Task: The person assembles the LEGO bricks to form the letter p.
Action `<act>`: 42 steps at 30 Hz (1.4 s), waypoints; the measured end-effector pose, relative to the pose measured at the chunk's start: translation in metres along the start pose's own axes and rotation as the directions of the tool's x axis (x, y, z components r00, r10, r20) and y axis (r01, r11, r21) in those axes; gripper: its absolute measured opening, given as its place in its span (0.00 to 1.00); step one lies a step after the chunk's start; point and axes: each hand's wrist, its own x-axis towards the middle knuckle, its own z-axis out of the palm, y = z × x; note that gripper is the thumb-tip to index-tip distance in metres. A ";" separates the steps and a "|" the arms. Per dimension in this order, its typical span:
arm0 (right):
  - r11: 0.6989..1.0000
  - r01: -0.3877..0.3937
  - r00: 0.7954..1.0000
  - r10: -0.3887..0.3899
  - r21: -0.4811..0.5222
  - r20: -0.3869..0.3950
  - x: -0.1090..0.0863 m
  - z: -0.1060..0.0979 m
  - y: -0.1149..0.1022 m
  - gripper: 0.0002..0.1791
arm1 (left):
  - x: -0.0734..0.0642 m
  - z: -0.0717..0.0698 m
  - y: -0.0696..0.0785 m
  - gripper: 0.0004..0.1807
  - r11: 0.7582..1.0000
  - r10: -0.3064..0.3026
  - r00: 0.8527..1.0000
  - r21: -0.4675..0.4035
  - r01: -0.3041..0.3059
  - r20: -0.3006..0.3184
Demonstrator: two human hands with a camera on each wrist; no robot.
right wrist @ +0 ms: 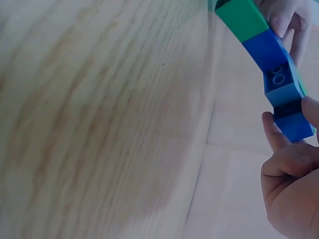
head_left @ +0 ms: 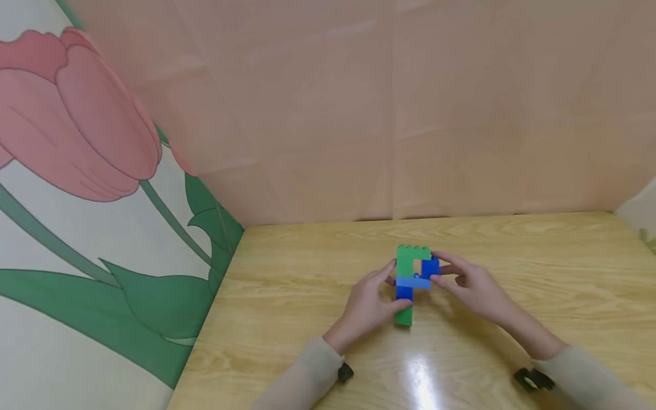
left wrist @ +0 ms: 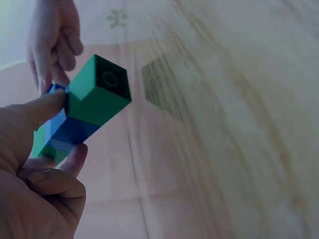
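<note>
Joined toy building bricks form a P-like shape, held up off the table by both hands. Its upper part is green bricks with studs on top. Below them runs a light blue brick, then a dark blue brick and a lowest green brick whose hollow underside shows. My left hand grips the column from the left, thumb across its lower part. At the right side, my right hand pinches another dark blue brick between thumb and fingers. Whether that brick is fully pressed on, I cannot tell.
A wooden table lies beneath the hands, with a bright glare patch near its front. Behind it hangs a pinkish-brown cloth. A panel with a painted tulip stands at the left. Black straps hang under both wrists.
</note>
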 end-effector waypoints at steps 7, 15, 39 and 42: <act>0.996 -0.029 0.998 0.034 -0.087 0.050 0.004 0.004 0.003 0.41 | 0.004 0.002 -0.003 0.48 1.000 -0.014 1.000 0.013 0.014 -0.002; 0.986 -0.010 0.999 0.017 -0.166 0.041 0.009 0.006 0.006 0.46 | 0.009 0.002 -0.003 0.48 0.998 -0.056 0.998 0.029 0.055 0.017; 0.985 -0.123 0.933 0.155 -0.118 0.325 0.035 0.006 0.044 0.48 | 0.043 0.013 -0.023 0.43 0.970 -0.197 0.953 -0.096 0.224 0.229; 0.985 -0.138 0.927 0.167 -0.108 0.336 0.036 0.006 0.047 0.48 | 0.044 0.014 -0.023 0.43 0.968 -0.210 0.951 -0.091 0.236 0.229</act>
